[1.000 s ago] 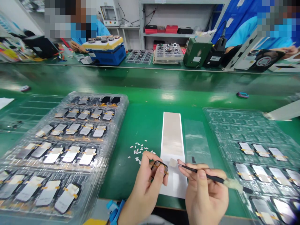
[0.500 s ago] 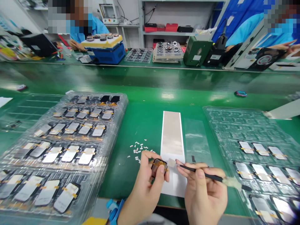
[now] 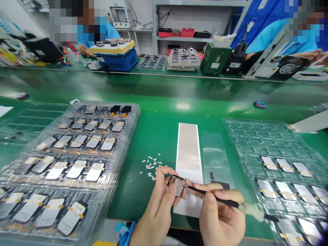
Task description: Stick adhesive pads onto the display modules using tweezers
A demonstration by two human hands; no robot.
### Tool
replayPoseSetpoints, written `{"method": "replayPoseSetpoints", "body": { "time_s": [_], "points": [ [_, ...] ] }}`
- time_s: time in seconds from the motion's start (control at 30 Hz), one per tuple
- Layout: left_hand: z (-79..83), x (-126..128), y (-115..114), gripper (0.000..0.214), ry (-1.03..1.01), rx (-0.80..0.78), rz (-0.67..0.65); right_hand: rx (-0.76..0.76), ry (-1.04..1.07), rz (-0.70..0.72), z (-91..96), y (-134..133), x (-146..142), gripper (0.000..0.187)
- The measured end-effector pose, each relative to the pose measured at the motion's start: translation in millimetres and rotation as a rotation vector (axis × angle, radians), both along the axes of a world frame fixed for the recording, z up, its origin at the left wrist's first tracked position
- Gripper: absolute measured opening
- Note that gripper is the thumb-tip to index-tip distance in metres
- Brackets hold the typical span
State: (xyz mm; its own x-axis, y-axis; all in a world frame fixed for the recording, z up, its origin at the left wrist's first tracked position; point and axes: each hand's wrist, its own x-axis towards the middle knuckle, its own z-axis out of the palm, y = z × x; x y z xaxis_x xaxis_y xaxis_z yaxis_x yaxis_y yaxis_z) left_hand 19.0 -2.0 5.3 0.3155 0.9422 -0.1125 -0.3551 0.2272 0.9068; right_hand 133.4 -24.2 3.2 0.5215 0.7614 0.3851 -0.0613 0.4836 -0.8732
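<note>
Hands work close together at the bottom middle of the view, nearly touching: the left hand (image 3: 157,208) pinches a small black-framed display panel (image 3: 178,186) between thumb and fingers, and the right hand (image 3: 220,218) grips slim black tweezers (image 3: 215,197), their tip meeting the panel's right edge. The panel is held just above the lower end of a white backing strip (image 3: 188,147) that carries a long silvery sheet. Far left, a stacked plastic blister tray (image 3: 132,112) holds rows of black-framed panels with orange tape and pale film. Just right of it, small white bits (image 3: 151,165) lie scattered on the green bench mat (image 3: 159,136), beside the strip. Next comes a clear plastic film (image 3: 214,153), then the tuft of white fluff (image 3: 252,211) wrapped around the tweezers' rear, and at the right a clear tray (image 3: 256,136) with more panels in its lower rows. Across the bench, a co-worker's hand (image 3: 83,50) rests near a blue machine (image 3: 115,59) with a yellow top, and further right stands a green case (image 3: 215,59) — another co-worker's blue sleeve (image 3: 269,34) shows past it.
</note>
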Motion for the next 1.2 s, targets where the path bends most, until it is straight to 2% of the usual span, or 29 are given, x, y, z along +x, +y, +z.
{"method": "replayPoseSetpoints", "body": {
  "time_s": [0.2,0.6,0.87,1.03,1.1,1.2],
  "points": [
    [-2.9,1.5,3.1,0.035,0.047,0.007,-0.019,-0.016,-0.008,-0.017,-0.7,1.4,-0.4,0.019],
    [3.1,2.8,0.3,0.033,0.091,0.009,0.006,-0.026,0.0,-0.007,-7.1,-1.0,2.1,0.019],
    [1.9,4.1,-1.0,0.032,0.083,-0.048,0.064,-0.008,0.034,-0.016,-8.0,-1.0,2.1,0.02],
    [-0.6,1.0,1.7,0.037,0.131,0.022,0.064,0.074,0.047,-0.091,-7.7,2.5,2.2,0.019],
    [0.5,-5.0,-3.4,0.039,0.169,0.059,0.045,0.097,0.025,-0.103,-5.4,5.5,-0.4,0.018],
    [6.7,-26.2,-19.6,0.035,0.296,0.196,0.063,0.094,0.01,-0.188,-5.7,9.3,-1.4,0.016]
  ]
}}
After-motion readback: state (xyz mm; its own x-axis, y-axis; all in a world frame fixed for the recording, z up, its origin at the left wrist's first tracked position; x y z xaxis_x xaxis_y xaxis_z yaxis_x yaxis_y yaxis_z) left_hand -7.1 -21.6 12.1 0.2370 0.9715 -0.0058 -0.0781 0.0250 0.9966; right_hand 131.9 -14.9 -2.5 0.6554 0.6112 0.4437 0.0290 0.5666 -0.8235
